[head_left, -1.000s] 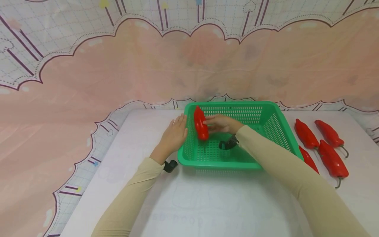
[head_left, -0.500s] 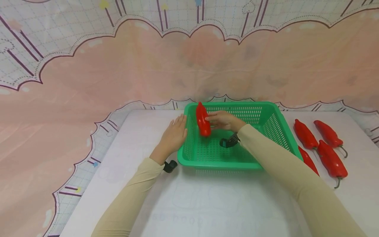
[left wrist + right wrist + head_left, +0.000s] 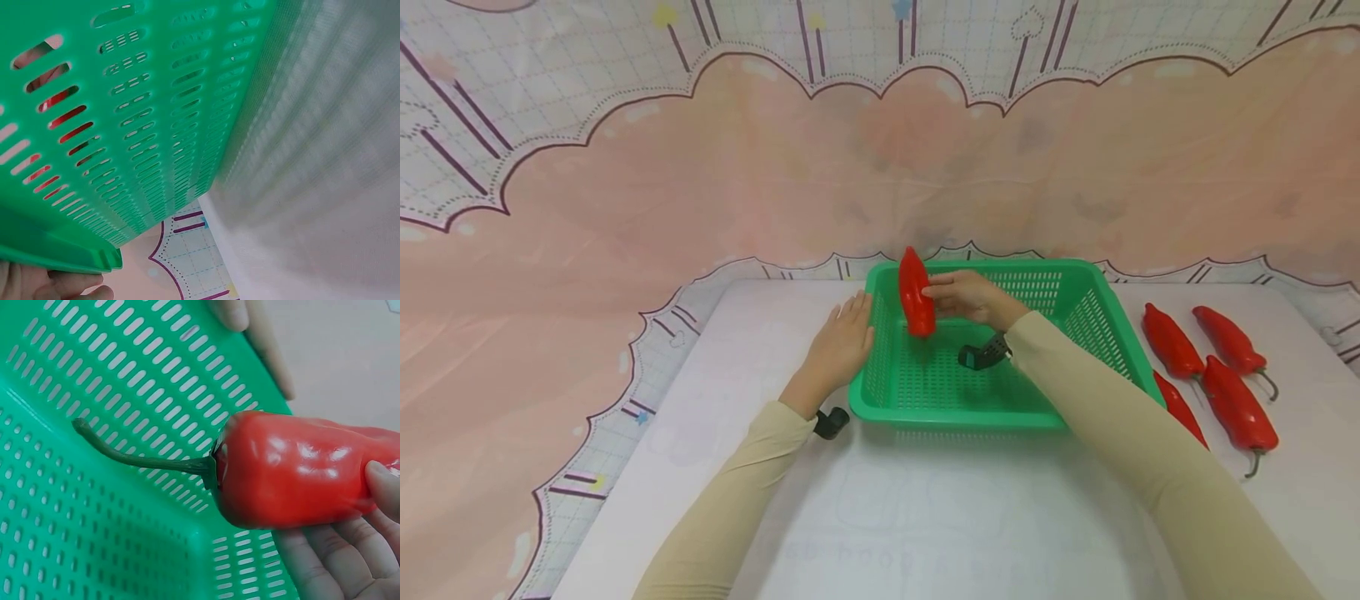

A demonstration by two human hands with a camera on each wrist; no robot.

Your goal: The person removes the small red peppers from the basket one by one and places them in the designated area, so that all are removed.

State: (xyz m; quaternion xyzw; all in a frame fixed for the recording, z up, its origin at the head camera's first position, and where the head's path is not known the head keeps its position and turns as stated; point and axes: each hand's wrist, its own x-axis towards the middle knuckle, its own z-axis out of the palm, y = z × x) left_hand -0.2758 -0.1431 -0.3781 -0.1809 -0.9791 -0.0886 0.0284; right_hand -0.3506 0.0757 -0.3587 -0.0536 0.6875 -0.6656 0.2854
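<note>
My right hand (image 3: 967, 297) grips a red pepper (image 3: 916, 293) between thumb and fingers, above the left part of a green plastic basket (image 3: 970, 418). The pepper stands nearly upright in the head view, its tip toward the back; in the right wrist view its green stem (image 3: 144, 461) points into the basket. My left hand (image 3: 837, 350) has its fingers straight and rests against the outside of the basket's left rim. Through the slots of the basket wall (image 3: 144, 125), bits of red show in the left wrist view.
Several red peppers lie on the white table right of the basket, among them one pepper (image 3: 1240, 404) in front and another pepper (image 3: 1231, 339) behind. The near one (image 3: 1180, 410) is partly hidden by the right sleeve. A patterned cloth (image 3: 880, 183) hangs behind the table.
My right hand has lifted the pepper a little and moved it slightly back and to the right. The left hand stays at the basket's left rim.
</note>
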